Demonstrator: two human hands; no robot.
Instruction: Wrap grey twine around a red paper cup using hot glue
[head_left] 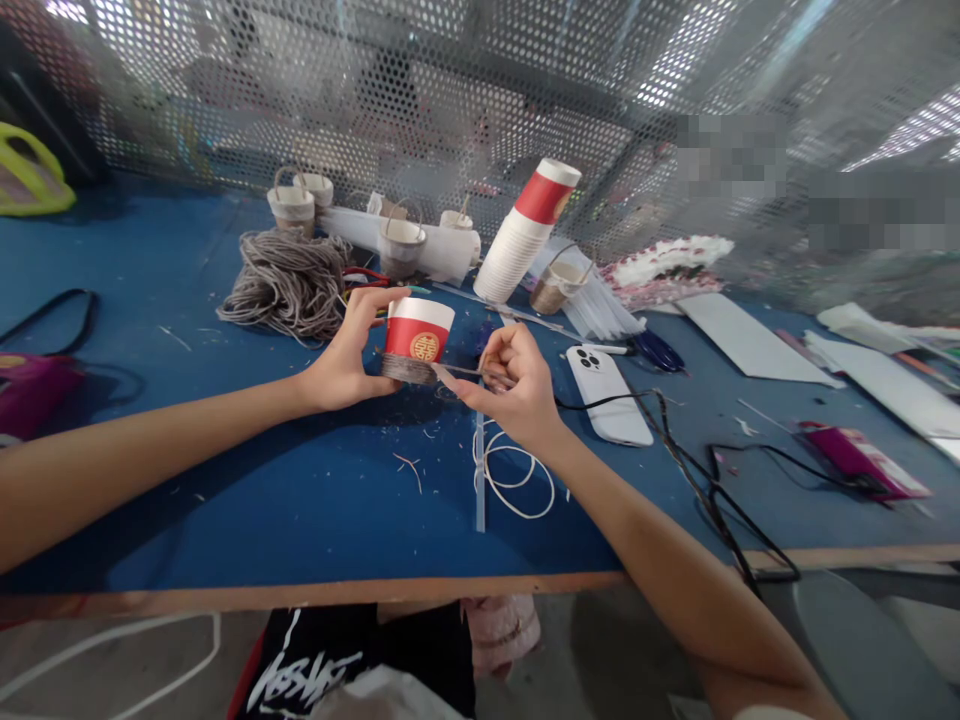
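A red and white paper cup with a gold emblem is held upright above the table by my left hand, fingers at its rim and thumb near its base. Grey cord is wound in several turns around the lower part of the cup. From the cup's right side a length of the cord runs taut to my right hand, which pinches it between closed fingers. A big loose bundle of the same grey cord lies just beyond my left hand.
A tall stack of paper cups leans behind. Small cord-wrapped cups with handles stand near the perforated metal screen. To the right lie a white phone, black cables and white boards. White cord curls in front.
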